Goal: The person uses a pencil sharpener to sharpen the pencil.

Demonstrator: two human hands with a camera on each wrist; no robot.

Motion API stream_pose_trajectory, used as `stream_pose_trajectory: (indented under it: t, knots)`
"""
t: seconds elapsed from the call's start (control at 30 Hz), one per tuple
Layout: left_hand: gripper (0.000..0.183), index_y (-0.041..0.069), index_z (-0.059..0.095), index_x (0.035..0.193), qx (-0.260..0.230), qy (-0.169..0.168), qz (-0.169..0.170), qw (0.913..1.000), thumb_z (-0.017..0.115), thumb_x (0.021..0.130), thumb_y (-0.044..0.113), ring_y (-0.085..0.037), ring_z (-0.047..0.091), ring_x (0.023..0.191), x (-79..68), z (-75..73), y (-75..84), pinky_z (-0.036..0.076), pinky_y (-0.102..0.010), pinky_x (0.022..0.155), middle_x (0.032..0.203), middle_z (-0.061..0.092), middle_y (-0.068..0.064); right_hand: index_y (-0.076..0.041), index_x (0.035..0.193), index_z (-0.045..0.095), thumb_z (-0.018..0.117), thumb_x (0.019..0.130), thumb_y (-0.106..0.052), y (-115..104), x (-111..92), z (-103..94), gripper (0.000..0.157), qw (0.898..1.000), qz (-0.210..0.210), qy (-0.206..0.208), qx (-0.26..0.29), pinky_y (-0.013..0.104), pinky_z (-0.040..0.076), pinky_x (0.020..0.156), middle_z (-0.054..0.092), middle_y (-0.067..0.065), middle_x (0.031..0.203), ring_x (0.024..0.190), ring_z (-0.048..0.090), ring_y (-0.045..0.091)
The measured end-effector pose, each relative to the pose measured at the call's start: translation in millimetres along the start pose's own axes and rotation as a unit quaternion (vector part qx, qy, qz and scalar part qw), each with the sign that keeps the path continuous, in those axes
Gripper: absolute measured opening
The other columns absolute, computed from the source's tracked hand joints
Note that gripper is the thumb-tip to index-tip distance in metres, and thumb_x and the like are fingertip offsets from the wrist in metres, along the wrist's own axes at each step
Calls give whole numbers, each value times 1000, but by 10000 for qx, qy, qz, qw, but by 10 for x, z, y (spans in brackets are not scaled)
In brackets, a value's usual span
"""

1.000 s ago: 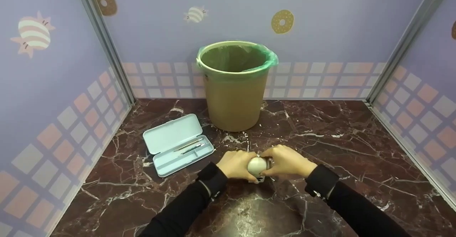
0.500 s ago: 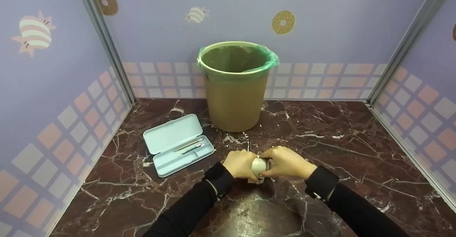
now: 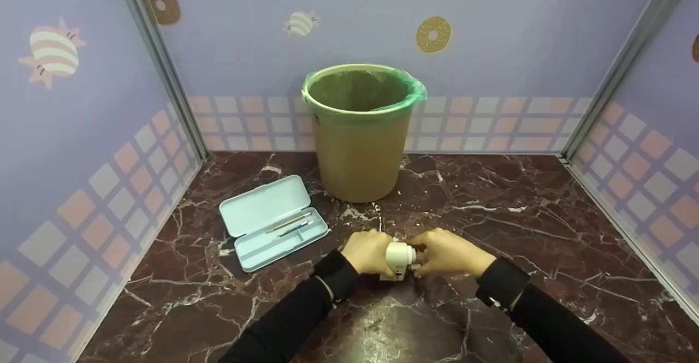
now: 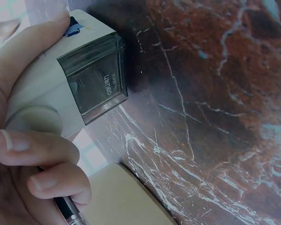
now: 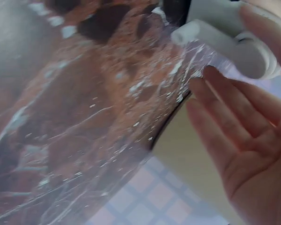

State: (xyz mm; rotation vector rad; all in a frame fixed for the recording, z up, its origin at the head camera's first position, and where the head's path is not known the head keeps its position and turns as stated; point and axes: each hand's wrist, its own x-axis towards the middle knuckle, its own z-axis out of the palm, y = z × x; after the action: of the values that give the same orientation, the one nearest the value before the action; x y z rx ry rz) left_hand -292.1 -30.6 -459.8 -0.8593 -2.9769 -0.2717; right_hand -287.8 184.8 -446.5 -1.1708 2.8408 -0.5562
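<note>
Two hands flanked a white crank sharpener (image 3: 396, 255) on the near part of the bench (image 3: 164, 297). The left grip (image 3: 371, 253) was curled round the sharpener's left side, thumb laid along the body. The right grip (image 3: 453, 253) was on the other side, and in the right wrist view its fingers stretched out loosely, holding nothing. Just beside those fingers was the crank (image 5: 216, 38), which stuck out from the sharpener's right side; its arm seemed to slant from a round hub down toward the bench. So the right grip was the nearer one to the crank; whether its thumb touched the body could not be told.

The sharpener looked smooth and rounded on top, with a small blue mark (image 4: 75, 29) by the left thumb and a dark, see-through drawer (image 4: 96, 77) low down, printed with pale lettering. Under the left fingers showed a slender black-and-silver stick (image 4: 64, 205), perhaps a pencil.

Beyond, to the left, lay a pale blue pencil case (image 3: 265, 204), lid back, slim writing tools (image 3: 293, 228) inside. Farther off, a tan bin (image 3: 357, 155) with a green liner (image 3: 418, 91) stood near the patterned wall (image 3: 519, 52).
</note>
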Motion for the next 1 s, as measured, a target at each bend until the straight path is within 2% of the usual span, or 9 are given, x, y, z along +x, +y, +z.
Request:
stream_pose_trajectory:
  t: [0.1, 0.2, 0.3, 0.57, 0.73, 1.0]
  knots:
    - [40, 16, 69, 81, -28, 28, 4, 10000, 93, 59, 40, -15, 60, 64, -18, -11, -5, 48, -33, 53, 77, 70, 1, -6, 93, 77, 87, 76, -17, 91, -61, 48, 23, 10000, 10, -56, -32, 25, 55, 62, 77, 5, 78, 63, 64, 7]
    - [39, 16, 68, 80, -39, 54, 37, 10000, 92, 59, 39, -15, 60, 64, -33, -17, -8, 48, -33, 53, 76, 70, 1, -7, 93, 79, 83, 82, -14, 156, -106, 118, 13, 9999, -98, 89, -14, 28, 60, 66, 80, 6, 84, 70, 73, 14]
    - [39, 16, 68, 79, -45, 82, 60, 9999, 92, 59, 39, -15, 60, 64, -38, -18, -5, 48, -32, 53, 77, 70, 1, -9, 93, 81, 80, 85, -11, 187, -131, 176, 9, 9995, -196, 214, 86, 31, 62, 72, 81, 6, 89, 76, 77, 18]
    - [40, 15, 68, 80, -81, 67, 60, 9999, 93, 59, 39, -14, 58, 63, -39, -16, 5, 46, -31, 53, 77, 70, 1, -10, 86, 80, 80, 85, -10, 190, -153, 295, 0, 9988, -159, 433, 185, 25, 58, 64, 80, 2, 83, 70, 73, 10]
    - [42, 15, 69, 80, -35, 73, 50, 10000, 94, 59, 41, -14, 60, 64, -42, -16, 4, 50, -33, 55, 78, 72, 0, -12, 82, 79, 80, 85, -8, 174, -144, 348, 5, 9981, -183, 558, 176, 25, 56, 62, 79, -1, 81, 68, 69, 5]
    - [41, 14, 69, 80, -149, 153, 89, 9997, 93, 59, 41, -16, 62, 65, -29, -13, 9, 52, -34, 56, 79, 72, -1, -12, 79, 78, 82, 81, -6, 171, -186, 396, 8, 9923, -685, 1018, -190, 29, 60, 65, 78, 0, 79, 68, 73, 13]
